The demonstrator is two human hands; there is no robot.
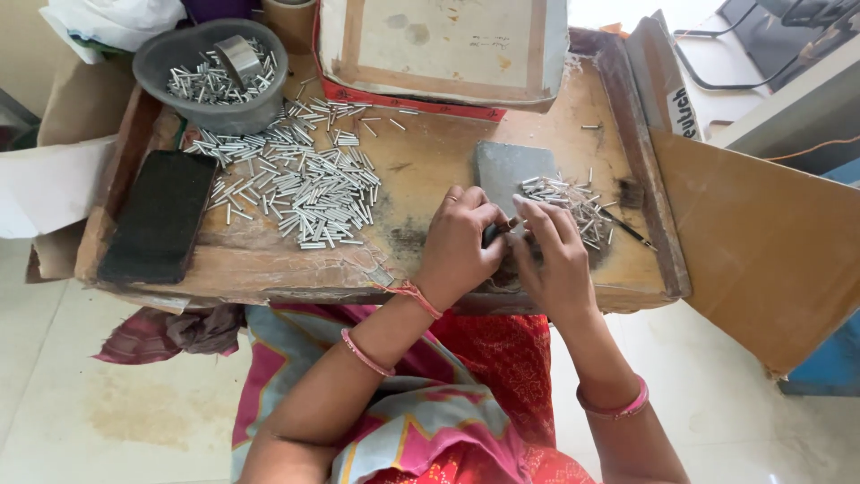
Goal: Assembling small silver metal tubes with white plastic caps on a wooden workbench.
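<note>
Both hands work close together at the tray's (403, 170) front edge: the left hand (459, 242) is pinched on a small dark piece (495, 234), while the right hand (551, 255) lies curled over it, its grip hidden. Small tubes (573, 202) lie just beyond the fingers; a careless sweep could scatter them off the tray.

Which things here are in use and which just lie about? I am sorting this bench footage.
In use: left hand and right hand pinching a small dark piece; small heap of short silver metal tubes; grey flat slab.

Lying about: black rectangular phone; grey bowl of tubes; large tube pile.
</note>
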